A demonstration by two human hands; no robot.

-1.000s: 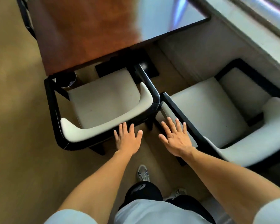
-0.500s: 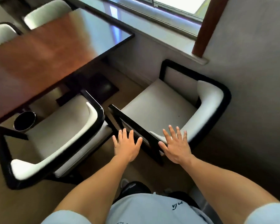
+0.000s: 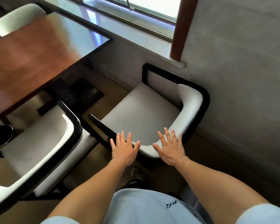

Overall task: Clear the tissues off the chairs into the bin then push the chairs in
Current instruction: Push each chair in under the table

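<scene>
Reaching with both hands toward the white-cushioned black-framed armchair [image 3: 144, 115] at 1 o'clock: left hand [image 3: 124, 150] and right hand [image 3: 170, 149] spread flat, fingers straight, over its curved backrest; contact cannot be confirmed. No tissues visible on either seat. Judgement: press evenly on both sides so the chair tracks straight toward the glossy reddish-brown wooden table [image 3: 31, 50] at 10 o'clock. Second matching armchair [image 3: 39, 143] sits at 8 o'clock, round black bin [image 3: 1, 135] beside it. Tan floor; window at 12.

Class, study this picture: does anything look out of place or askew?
Yes. The white-cushioned, black-framed chair by the wall stands turned at an angle, away from the glossy brown table, not pushed in. Both hands, left and right, lie flat at its curved backrest.
</scene>
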